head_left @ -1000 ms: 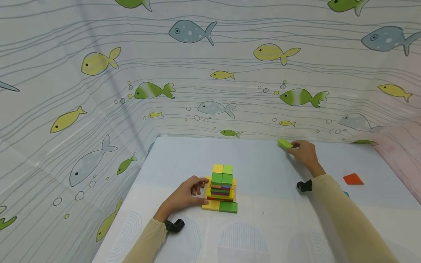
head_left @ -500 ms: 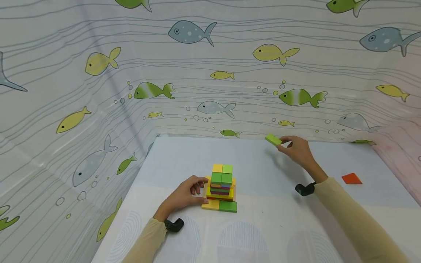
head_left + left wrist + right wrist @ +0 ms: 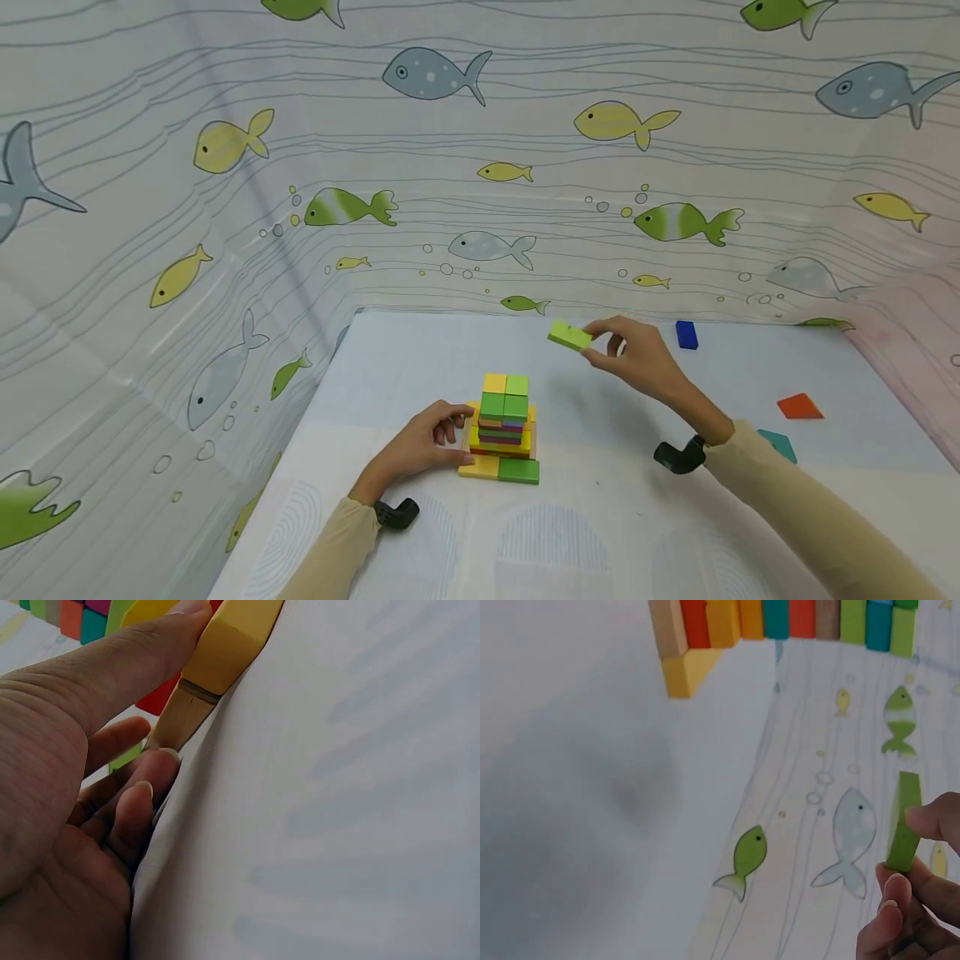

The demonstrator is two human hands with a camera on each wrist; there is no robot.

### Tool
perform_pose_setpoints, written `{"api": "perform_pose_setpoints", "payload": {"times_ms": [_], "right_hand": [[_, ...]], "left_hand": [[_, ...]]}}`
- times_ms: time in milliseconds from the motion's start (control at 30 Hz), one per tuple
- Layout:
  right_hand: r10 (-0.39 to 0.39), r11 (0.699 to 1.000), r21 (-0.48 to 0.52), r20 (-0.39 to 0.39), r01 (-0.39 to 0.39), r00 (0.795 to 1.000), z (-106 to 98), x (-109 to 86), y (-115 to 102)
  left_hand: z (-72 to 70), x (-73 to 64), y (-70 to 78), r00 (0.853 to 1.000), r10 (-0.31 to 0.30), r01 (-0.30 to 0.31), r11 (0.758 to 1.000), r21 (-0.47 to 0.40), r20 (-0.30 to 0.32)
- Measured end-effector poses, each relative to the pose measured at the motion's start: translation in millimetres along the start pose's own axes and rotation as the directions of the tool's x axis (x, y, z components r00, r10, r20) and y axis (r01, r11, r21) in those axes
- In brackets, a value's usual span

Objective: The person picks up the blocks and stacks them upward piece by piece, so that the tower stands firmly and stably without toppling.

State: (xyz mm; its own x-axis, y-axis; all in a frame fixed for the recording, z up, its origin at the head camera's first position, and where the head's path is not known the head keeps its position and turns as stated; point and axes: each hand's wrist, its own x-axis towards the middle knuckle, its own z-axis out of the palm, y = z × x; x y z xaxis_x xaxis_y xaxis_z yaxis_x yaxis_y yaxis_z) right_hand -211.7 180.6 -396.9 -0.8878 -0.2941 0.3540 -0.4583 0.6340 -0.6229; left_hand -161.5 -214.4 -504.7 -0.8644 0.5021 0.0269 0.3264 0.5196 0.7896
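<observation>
A tower of coloured blocks (image 3: 504, 406) stands on the table, with a yellow block and a green block (image 3: 518, 471) flat at its front foot. My left hand (image 3: 422, 440) rests against the tower's left side. In the left wrist view its straight thumb touches a yellow block (image 3: 232, 637), and its other fingers lie loosely beside a plain wooden block (image 3: 180, 716). Right of the tower, my right hand (image 3: 633, 354) pinches a light green block (image 3: 569, 336) between thumb and fingers, above the table. The right wrist view shows this block (image 3: 904, 825) held by its sides.
A dark blue block (image 3: 686, 335) lies behind my right hand. Over to the right are an orange-red piece (image 3: 800, 407) and a teal piece (image 3: 780, 445), the latter partly behind my sleeve. A fish-patterned cloth (image 3: 585, 225) rises at the table's back edge.
My right hand has carried the light green block leftward toward the tower, uncovering the dark blue block. My left hand stays at the tower's side.
</observation>
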Motion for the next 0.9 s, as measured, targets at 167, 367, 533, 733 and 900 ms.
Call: {"api": "perform_pose_setpoints", "payload": {"times_ms": [167, 367, 533, 733, 900], "right_hand": [[-0.085, 0.996, 0.020, 0.038, 0.085, 0.996, 4.7, -5.0, -28.2], [-0.183, 0.982, 0.055, 0.076, 0.179, 0.980, 14.6, -10.2, -51.3], [-0.199, 0.979, 0.068, 0.126, 0.192, 0.972, 22.9, -12.7, -65.2], [-0.199, 0.979, 0.073, 0.146, 0.190, 0.969, 28.8, -12.6, -74.2], [-0.213, 0.976, 0.081, 0.158, 0.202, 0.964, 32.2, -11.6, -78.1]], "left_hand": [[-0.2, 0.1, 0.8, 1.000, 0.001, -0.001, 1.000, 0.007, 0.001], [0.8, 0.1, 0.0, 1.000, -0.008, 0.008, 1.000, 0.016, 0.006], [0.5, -0.4, 0.2, 1.000, 0.007, -0.007, 1.000, 0.014, 0.003], [0.0, -1.0, 2.2, 0.999, 0.042, -0.042, 0.999, 0.013, -0.004], [-0.4, -0.2, 2.5, 0.999, 0.037, -0.036, 0.999, 0.021, -0.006]]}}
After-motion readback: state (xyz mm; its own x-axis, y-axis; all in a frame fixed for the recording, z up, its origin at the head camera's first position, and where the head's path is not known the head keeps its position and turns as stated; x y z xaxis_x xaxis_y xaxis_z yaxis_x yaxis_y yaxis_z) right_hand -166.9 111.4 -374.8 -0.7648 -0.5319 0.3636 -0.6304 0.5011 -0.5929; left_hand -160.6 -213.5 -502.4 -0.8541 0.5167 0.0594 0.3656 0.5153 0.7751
